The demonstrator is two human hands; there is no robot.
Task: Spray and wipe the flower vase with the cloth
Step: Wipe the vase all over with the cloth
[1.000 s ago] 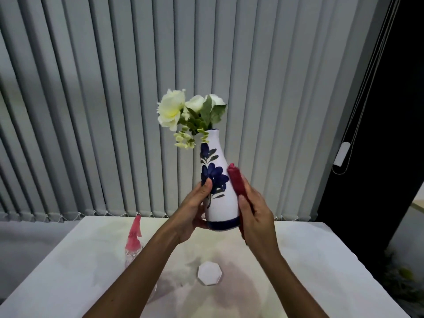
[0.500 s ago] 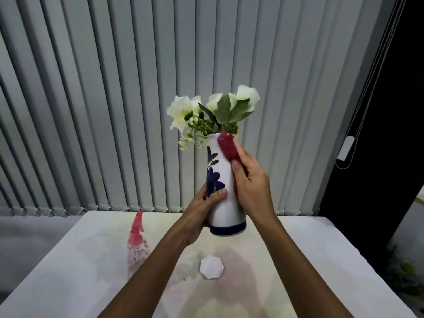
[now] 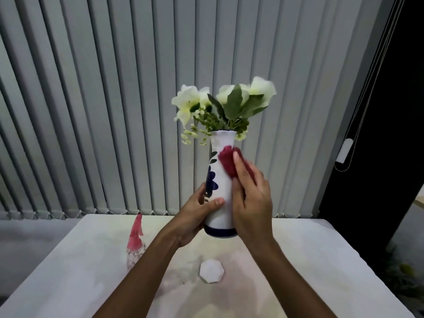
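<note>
A white vase [image 3: 222,198] with blue painted flowers and a blue base band is held upright in the air above the table. It carries white flowers with green leaves [image 3: 226,106]. My left hand [image 3: 197,214] grips the vase's lower left side, thumb across the front. My right hand [image 3: 251,198] presses a red cloth [image 3: 228,162] against the vase's upper right side, just below the neck. The spray bottle [image 3: 135,242], clear with a pink nozzle, stands on the table to the left, partly hidden by my left forearm.
A white hexagonal coaster [image 3: 211,270] lies on the white table [image 3: 68,271] under the vase. Grey vertical blinds [image 3: 114,111] hang behind the table. A dark opening with a blind cord and its white pull [image 3: 344,150] is at the right.
The vase has been turned, so the blue flower now faces left. My right hand and the red cloth went up to the neck, then slid slightly down the upper body.
</note>
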